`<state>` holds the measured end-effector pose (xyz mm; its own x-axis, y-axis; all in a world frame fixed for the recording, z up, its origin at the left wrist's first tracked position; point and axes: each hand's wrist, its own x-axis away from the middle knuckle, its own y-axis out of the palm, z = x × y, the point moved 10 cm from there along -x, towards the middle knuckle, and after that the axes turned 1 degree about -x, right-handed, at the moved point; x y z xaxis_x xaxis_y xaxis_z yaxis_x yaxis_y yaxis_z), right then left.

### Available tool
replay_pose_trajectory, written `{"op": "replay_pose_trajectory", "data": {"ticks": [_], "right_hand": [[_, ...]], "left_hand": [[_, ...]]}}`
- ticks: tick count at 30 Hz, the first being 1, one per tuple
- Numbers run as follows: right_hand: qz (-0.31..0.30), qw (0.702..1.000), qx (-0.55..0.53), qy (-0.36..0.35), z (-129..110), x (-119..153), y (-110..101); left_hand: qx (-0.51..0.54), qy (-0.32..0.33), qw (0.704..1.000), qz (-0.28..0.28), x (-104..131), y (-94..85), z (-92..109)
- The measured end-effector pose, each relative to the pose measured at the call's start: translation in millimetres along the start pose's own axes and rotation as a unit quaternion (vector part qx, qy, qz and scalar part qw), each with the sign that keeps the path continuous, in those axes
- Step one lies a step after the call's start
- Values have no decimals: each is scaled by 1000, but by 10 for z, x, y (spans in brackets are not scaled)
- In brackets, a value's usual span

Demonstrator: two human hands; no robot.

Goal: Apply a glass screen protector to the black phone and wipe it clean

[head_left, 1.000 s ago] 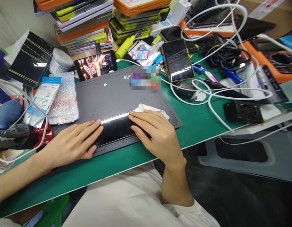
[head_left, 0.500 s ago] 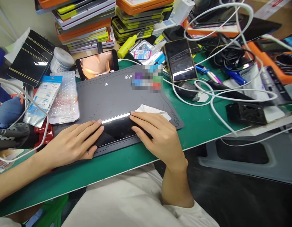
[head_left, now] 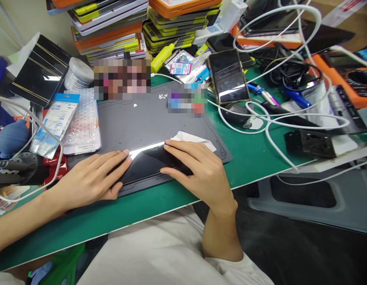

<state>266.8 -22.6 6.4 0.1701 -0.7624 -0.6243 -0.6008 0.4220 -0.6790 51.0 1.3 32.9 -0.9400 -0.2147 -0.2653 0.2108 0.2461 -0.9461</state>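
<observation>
A phone with a glossy black face [head_left: 148,161] lies across the near part of a dark grey work mat [head_left: 124,124]. My left hand [head_left: 92,178] grips its left end, fingers along the top and thumb at the near edge. At the right end, my right hand [head_left: 205,174] holds the phone, with fingertips at the far edge and the thumb at the near edge. Both hands cover the phone's ends. A folded white wipe [head_left: 195,139] lies on the mat just beyond my right fingers.
Stacks of orange and yellow-edged boxes [head_left: 109,39] stand behind the mat. On the right are another phone [head_left: 228,75], looped white cables [head_left: 268,118] and a black block [head_left: 308,143]. A bubble-wrapped pack [head_left: 82,118] and a blue air blower [head_left: 12,135] sit left.
My right thumb has slid left and down to the phone's near edge. The left hand keeps its hold, and the view has shifted slightly.
</observation>
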Motion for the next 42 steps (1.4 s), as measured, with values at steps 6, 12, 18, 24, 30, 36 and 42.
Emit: {"op": "replay_pose_trajectory", "data": {"ticks": [6,12,18,24,30,36,42], "right_hand": [[1,1000,8,-6,-11,-9,-10],[0,1000,8,-10,-4,6,-2],[-3,1000,7,-8,-1,10,-1],[3,1000,-2,-11,-3,1,-27],[6,1000,0,-3,-2,-7,-39],[-7,1000,-2,18,33,-6,-23],[-36,998,-19,45,101,-22,-4]], "left_hand": [[-6,-3,1000,-9,2,27,0],[17,-11,1000,-9,17,34,-18],[59,-30,998,-4,39,43,-69],[40,-29,999,-8,32,37,-81],[43,-31,999,-8,9,22,-91],[64,-52,996,-33,-1,65,-155],[109,-89,989,-47,48,148,-227]]}}
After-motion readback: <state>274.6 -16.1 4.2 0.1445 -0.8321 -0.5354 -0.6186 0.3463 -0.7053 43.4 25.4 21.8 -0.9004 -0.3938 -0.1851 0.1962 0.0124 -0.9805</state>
